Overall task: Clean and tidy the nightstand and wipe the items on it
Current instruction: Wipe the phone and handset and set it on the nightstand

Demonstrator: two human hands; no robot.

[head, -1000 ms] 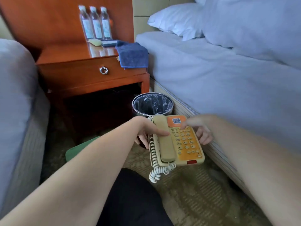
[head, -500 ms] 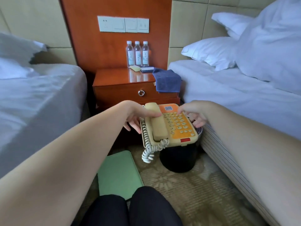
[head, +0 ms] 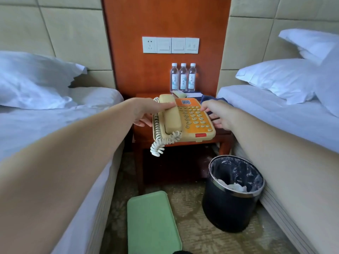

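Note:
I hold a beige and orange telephone (head: 190, 120) in both hands over the front of the wooden nightstand (head: 145, 132). My left hand (head: 146, 111) grips its left side, thumb across the handset. My right hand (head: 218, 114) grips the right edge, thumb on the keypad. The coiled cord (head: 157, 145) dangles below the phone. At the back of the nightstand stand three water bottles (head: 183, 77), with a small pale object (head: 178, 93) and a dark flat box (head: 195, 94) in front of them. A blue cloth (head: 207, 99) lies at the right, mostly hidden behind my right hand.
A white bed stands on each side, left bed (head: 55, 114) and right bed (head: 286, 114). On the carpet lie a green tray (head: 152, 222) and a black bin (head: 233, 193) lined with a bag. A switch and socket panel (head: 170, 45) is on the wall above.
I have lifted the telephone from low over the bin up and forward to the nightstand's front edge. My view has risen, and both hands keep the same hold.

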